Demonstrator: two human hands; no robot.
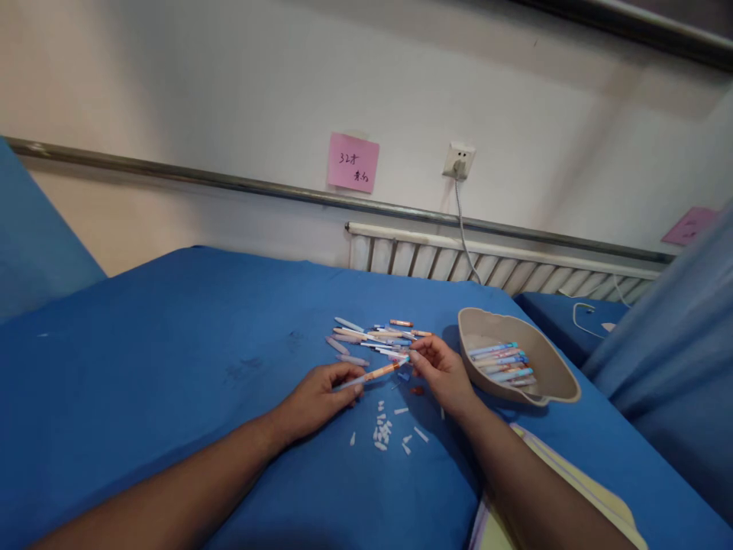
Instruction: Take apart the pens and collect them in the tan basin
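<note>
Just pen (375,374) between both hands (321,399).

pink sticky note (353,162), wall socket (459,161), radiator (492,263), blue sheet (172,367)

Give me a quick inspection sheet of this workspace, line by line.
Surface: blue cloth over the table.
Job's things: orange pen held between both hands; pile of pens behind it; beige tray holding more pens.
Clutter: small white bits scattered near the hands.
Grippers: left hand grips the pen's barrel; right hand pinches its tip end.
Cables: white cable hanging from wall socket.
Surroundings: pink note, radiator by the wall.
</note>
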